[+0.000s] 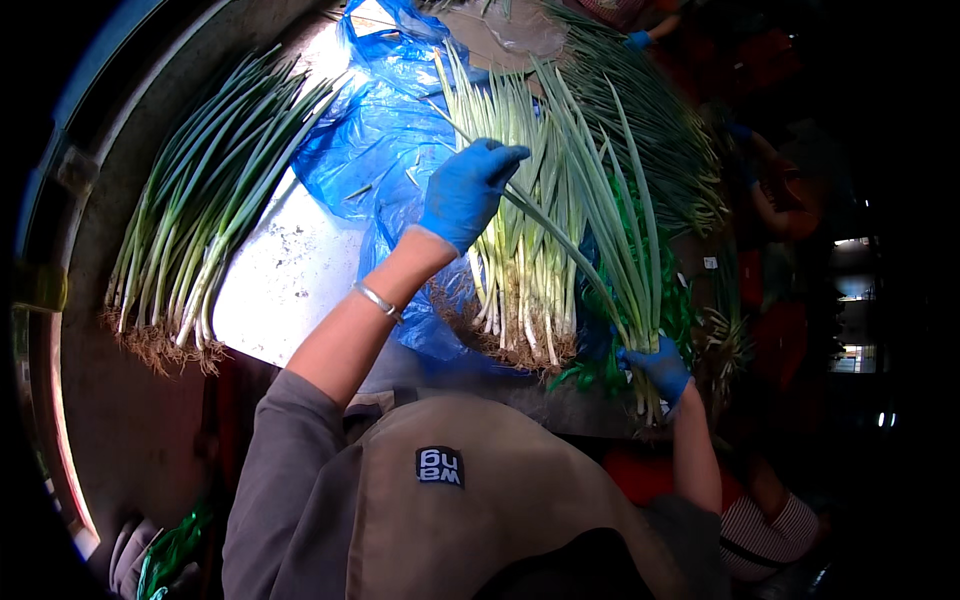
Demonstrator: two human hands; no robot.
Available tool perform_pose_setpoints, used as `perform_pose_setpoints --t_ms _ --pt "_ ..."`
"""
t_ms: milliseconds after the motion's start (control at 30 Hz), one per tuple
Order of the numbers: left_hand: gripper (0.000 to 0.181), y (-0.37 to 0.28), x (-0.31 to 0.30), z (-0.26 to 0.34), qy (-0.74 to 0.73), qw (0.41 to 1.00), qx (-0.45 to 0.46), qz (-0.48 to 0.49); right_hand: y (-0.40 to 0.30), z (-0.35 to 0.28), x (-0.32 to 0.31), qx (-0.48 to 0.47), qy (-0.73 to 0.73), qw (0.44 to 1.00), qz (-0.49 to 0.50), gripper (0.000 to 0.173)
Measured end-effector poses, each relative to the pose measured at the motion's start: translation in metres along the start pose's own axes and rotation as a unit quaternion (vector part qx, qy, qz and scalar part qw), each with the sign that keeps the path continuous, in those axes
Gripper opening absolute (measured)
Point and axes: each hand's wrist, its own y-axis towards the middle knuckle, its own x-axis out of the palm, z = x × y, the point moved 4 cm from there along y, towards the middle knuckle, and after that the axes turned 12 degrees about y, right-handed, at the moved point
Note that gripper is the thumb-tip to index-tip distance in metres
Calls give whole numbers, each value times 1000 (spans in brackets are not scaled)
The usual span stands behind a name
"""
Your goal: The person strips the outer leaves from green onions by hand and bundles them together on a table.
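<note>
My right hand (660, 367), in a blue glove, is closed around the lower stalks of a small bunch of green onions (634, 277), roots down and leaves fanning up. My left hand (472, 187), also blue-gloved, has its fingers pinched on one long leaf that slants up from that bunch. Beneath and beyond my left hand lies a larger pile of green onions (529, 277) with pale stalks and brown roots towards me. It rests partly on a crumpled blue plastic sheet (382, 142).
Another green onion pile (202, 195) lies at the left beside a bright white surface (292, 270). A long heap of green onions (637, 112) fills the back right. Green plastic strips (675, 300) hang near my right hand. Other people's gloved hands (639, 40) show at the upper right.
</note>
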Motion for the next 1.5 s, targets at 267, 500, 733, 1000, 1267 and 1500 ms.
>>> perform_pose_setpoints --t_ms 267,500,733,1000,1267,1500 --pt "22 61 28 4 238 907 313 -150 -35 19 5 3 -30 999 -17 24" --pt "12 32 28 3 42 909 257 -327 -55 36 9 24 56 997 -52 30" --pt "26 48 45 -26 -195 931 -134 -277 -50 2 35 26 71 992 -103 34" --pt "31 104 -8 -99 -100 970 -190 -112 -55 -9 28 36 94 988 -118 41" --pt "25 88 -26 -31 152 952 149 -218 -66 17 17 61 128 982 -122 43" --pt "16 58 18 0 291 838 264 -379 -72 18 16 50 116 983 -133 43"
